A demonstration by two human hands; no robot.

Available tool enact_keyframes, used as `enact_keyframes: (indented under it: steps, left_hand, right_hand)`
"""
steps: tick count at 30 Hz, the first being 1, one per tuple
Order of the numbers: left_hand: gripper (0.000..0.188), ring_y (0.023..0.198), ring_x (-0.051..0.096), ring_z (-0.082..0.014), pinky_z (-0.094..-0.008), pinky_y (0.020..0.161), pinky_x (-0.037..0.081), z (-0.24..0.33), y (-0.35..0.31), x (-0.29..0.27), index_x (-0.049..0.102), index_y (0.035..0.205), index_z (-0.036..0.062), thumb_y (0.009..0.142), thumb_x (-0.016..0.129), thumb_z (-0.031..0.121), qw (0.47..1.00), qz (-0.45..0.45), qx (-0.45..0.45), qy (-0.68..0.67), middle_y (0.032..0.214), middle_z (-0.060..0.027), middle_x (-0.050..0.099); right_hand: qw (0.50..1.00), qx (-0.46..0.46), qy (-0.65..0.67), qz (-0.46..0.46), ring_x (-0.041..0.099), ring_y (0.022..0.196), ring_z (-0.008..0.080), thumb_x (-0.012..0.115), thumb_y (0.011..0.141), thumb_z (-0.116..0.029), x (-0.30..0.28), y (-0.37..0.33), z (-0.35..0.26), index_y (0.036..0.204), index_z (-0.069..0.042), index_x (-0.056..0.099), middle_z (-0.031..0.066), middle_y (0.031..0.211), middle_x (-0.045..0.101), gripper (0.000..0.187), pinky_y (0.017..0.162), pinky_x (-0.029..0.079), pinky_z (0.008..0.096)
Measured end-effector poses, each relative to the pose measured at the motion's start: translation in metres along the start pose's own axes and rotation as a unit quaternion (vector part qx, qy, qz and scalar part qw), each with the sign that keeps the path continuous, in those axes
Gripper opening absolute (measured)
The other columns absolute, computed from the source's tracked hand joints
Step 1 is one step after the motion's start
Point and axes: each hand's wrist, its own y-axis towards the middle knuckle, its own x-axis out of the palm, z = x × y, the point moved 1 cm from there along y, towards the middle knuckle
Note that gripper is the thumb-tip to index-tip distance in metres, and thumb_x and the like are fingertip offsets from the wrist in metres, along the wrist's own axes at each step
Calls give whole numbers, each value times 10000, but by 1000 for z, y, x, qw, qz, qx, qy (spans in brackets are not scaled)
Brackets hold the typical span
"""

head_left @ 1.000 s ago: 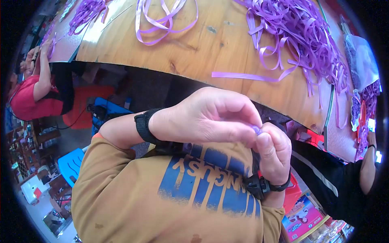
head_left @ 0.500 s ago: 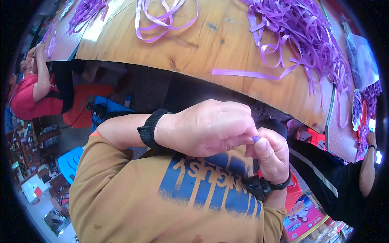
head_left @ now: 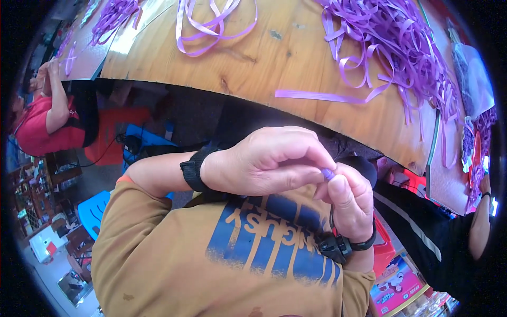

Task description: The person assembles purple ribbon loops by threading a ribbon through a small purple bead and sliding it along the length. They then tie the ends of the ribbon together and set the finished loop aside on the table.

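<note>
In front of my chest, both hands meet at a small folded or rolled piece of purple ribbon (head_left: 328, 174). My right hand (head_left: 353, 199) pinches it between thumb and curled fingers. From the other side, my left hand (head_left: 280, 161) has its thumb tip and index fingertip at the piece, the rest of the hand arched above. Most of the ribbon piece is covered by fingertips, so its exact shape is hard to make out.
Beyond my hands a wooden table (head_left: 158, 61) carries a large heap of purple ribbons (head_left: 391, 42), a loose coil of ribbon (head_left: 198, 52) and one strand (head_left: 317, 95) near its edge. Co-workers sit left, in a red shirt (head_left: 45, 124), and right, in dark clothes (head_left: 449, 253). A blue stool (head_left: 92, 214) stands left.
My left hand's thumb and index finger have parted into a wider arch. More of the purple ribbon piece shows between the fingertips, and my right hand has shifted slightly left.
</note>
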Motion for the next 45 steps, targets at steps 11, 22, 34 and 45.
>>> enact_keyframes:
  steps: [11,22,34,45]
  left_hand:
    - [136,802,551,-129,-258,716,446,7,4,11,601,973,-10,866,595,73,958,53,-167,-227,866,-55,567]
    - [166,579,550,-202,-284,506,423,9,10,5,604,911,4,757,663,-10,994,37,59,83,672,-72,554]
    - [266,466,534,-185,-280,356,391,17,13,-10,576,931,-92,689,649,-6,914,-50,264,305,618,-88,550]
    - [112,538,524,-180,-273,477,398,12,12,-5,586,888,11,789,636,0,994,54,53,75,684,-69,567]
  right_hand:
    - [996,-64,-52,29,478,704,75,448,949,-293,0,0,3,786,-3,547,14,738,523,348,643,360,205]
    - [997,-58,-22,36,434,577,79,478,935,-319,3,1,-2,722,-11,518,13,655,472,377,533,323,216]
    - [996,-62,-58,18,461,539,79,450,956,-273,1,5,-13,676,-31,529,6,585,505,379,508,364,219]
    - [965,-207,-153,59,471,603,184,469,942,-197,3,12,1,850,15,542,73,682,477,242,552,373,299]
